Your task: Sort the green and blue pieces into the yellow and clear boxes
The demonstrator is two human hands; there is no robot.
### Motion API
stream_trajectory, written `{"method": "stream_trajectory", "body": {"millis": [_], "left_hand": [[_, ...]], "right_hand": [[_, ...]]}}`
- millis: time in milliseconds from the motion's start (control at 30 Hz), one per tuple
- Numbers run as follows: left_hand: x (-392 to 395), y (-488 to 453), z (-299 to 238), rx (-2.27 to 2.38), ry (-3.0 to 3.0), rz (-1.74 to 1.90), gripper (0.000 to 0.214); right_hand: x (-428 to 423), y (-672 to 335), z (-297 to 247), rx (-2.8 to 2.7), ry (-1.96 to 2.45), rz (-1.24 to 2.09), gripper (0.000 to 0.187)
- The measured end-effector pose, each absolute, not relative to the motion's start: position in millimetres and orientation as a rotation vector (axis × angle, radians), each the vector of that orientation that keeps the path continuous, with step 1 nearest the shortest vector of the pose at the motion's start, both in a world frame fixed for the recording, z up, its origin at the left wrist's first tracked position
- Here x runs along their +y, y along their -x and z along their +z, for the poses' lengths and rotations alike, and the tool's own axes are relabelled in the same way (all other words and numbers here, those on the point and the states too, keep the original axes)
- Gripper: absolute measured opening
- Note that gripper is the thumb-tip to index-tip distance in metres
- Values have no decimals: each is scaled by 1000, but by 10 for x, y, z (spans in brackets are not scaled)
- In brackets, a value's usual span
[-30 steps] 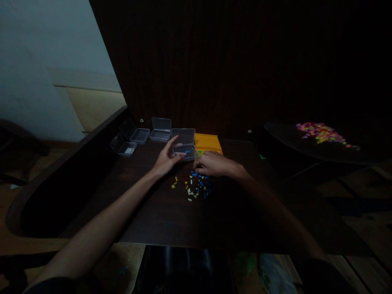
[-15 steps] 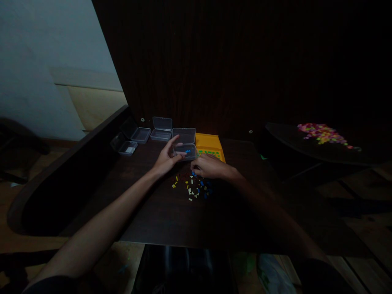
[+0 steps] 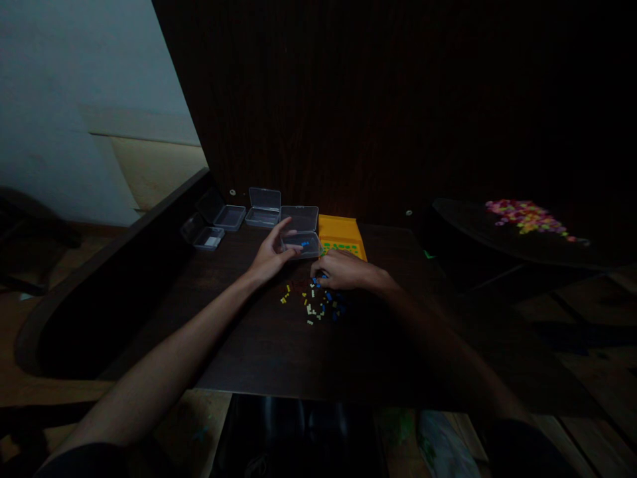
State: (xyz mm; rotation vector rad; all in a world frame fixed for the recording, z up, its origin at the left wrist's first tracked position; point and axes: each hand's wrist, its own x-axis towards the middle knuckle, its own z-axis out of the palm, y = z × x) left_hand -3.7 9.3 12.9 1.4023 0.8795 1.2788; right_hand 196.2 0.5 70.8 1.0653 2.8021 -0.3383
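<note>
My left hand [image 3: 270, 253] grips the left side of a small clear plastic box [image 3: 311, 253], thumb in front and fingers behind. The box's hinged lid stands raised at the back, and a few blue toy bricks [image 3: 305, 243] lie inside. Just right of it, my right hand [image 3: 339, 269] is low over a loose pile of small toy bricks, its fingers curled in a pinch. Blue bricks [image 3: 315, 281] show at those fingertips; whether one is held is hidden. White bricks [image 3: 309, 310] and yellow bricks [image 3: 284, 300] are scattered nearer me on the dark table [image 3: 259, 352].
Behind my right hand stands an open yellow case [image 3: 343, 230] with green pieces in it. More open clear boxes [image 3: 263, 216] sit at the back left, by the raised side panel [image 3: 124, 265]. A heap of colourful beads [image 3: 532, 218] lies on a dark surface to the right.
The view has shifted slightly. My left hand keeps its grip on the clear box, and my right hand stays over the bricks with almost no movement.
</note>
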Motion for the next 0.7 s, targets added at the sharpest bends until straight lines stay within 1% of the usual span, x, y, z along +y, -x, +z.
{"method": "stream_trajectory", "body": {"millis": [300,700], "left_hand": [[64,25,161,883,-1331,1258,78],[90,26,132,881,-1357,1241,79]], "right_hand": [[14,-1971,737,2781,-1064,-328,21],[24,-1969,727,2771,-1061,-326,22]]}}
